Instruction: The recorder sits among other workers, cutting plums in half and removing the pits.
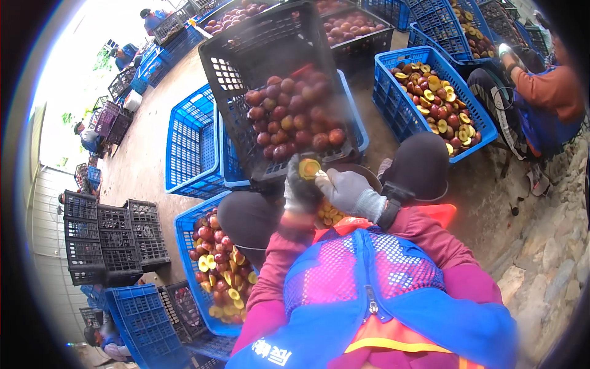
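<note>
My left hand [301, 189], in a dark-palmed glove, is closed round a halved plum [309, 168] with its yellow cut face showing. My right hand [350, 192], in a grey glove, pinches at the plum's edge; whatever lies in those fingers is hidden. Just beyond them leans a tilted black crate [230, 101] of whole dark-red plums [286, 117]. Between my knees, partly covered by my hands, is a container with small yellow-orange pieces [330, 215]. By my left leg, a blue crate [184, 230] holds cut plums [224, 264].
An empty-looking blue crate [192, 144] stands left of the black one. At right, another blue crate [393, 111] is full of halved plums, beside a seated person [547, 92]. Stacked black crates [114, 240] stand at far left. A rough stone edge [553, 270] runs along the right.
</note>
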Available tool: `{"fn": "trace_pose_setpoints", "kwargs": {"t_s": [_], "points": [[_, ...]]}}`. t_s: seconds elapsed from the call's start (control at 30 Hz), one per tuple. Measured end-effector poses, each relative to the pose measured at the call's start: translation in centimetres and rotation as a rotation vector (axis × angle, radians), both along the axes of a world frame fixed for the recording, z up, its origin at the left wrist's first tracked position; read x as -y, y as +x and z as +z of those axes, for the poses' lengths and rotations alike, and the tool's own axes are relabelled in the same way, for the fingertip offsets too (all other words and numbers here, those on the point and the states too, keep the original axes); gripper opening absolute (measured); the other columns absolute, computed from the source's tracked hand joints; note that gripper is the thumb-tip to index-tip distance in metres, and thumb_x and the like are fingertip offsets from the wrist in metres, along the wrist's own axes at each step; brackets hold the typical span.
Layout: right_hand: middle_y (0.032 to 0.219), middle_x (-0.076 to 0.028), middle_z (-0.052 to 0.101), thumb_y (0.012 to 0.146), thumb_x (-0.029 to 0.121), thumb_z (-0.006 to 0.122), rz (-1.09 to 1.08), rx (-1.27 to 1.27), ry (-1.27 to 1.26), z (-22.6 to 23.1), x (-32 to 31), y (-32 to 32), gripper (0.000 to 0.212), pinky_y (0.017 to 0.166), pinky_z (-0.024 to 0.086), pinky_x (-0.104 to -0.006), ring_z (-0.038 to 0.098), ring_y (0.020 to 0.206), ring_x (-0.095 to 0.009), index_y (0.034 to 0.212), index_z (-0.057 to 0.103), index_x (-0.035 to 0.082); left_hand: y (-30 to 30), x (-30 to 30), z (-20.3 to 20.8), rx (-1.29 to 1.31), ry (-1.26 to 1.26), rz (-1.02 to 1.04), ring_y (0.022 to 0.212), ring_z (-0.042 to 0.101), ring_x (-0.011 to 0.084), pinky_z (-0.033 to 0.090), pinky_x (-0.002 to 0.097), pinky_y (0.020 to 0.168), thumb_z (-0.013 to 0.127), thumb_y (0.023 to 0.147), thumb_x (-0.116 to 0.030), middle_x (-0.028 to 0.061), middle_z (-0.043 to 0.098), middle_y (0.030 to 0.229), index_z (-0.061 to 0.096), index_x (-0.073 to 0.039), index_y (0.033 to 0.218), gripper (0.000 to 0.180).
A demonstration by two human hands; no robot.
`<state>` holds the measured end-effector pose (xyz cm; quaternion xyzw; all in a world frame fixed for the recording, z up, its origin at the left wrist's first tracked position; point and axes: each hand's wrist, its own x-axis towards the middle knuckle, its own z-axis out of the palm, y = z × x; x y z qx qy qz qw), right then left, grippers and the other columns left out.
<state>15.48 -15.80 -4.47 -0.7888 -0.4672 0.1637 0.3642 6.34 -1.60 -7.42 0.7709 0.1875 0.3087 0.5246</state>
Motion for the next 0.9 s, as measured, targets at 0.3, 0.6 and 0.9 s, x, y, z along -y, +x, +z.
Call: {"fn": "trace_pose_setpoints", "kwargs": {"t_s": [0.3, 0.6, 0.9], "points": [[0.059, -0.003, 0.052, 0.115, 0.050, 0.040, 0.220, -1.601, -0.231, 2.0, 0.6, 0.7, 0.055, 0.038, 0.037, -0.0295, 0.048, 0.041, -0.014, 0.099, 0.065, 0.003, -0.6, -0.5, -0.2, 0.213, -0.464, -0.338, 0.085, 0.068, 0.0202, 0.056, 0.0312, 0.078, 0.057, 0.104, -0.021, 0.0100, 0.069, 0.093, 0.064, -0.002, 0.104, 0.020], [0.089, -0.015, 0.074, 0.109, 0.052, 0.052, 0.180, -0.647, -0.364, -0.5, 0.5, 1.7, 0.051, 0.070, 0.055, -0.0399, 0.073, 0.080, -0.029, 0.109, 0.074, 0.006, 6.0, -18.1, -5.5, -0.510, 0.377, 0.117, 0.101, 0.072, 0.0321, 0.058, 0.0415, 0.087, 0.075, 0.085, -0.027, 0.0134, 0.073, 0.107, 0.071, -0.011, 0.115, 0.034], [0.115, -0.026, 0.074, 0.107, 0.062, 0.040, 0.142, -0.470, -0.492, -4.0, -0.8, 4.5, 0.068, 0.098, 0.049, -0.0522, 0.068, 0.111, -0.046, 0.113, 0.073, 0.004, 16.8, -22.0, -13.4, -1.089, 0.276, 0.431, 0.123, 0.068, 0.0428, 0.057, 0.0472, 0.101, 0.076, 0.088, -0.030, 0.0253, 0.068, 0.133, 0.068, -0.011, 0.129, 0.046]]}}
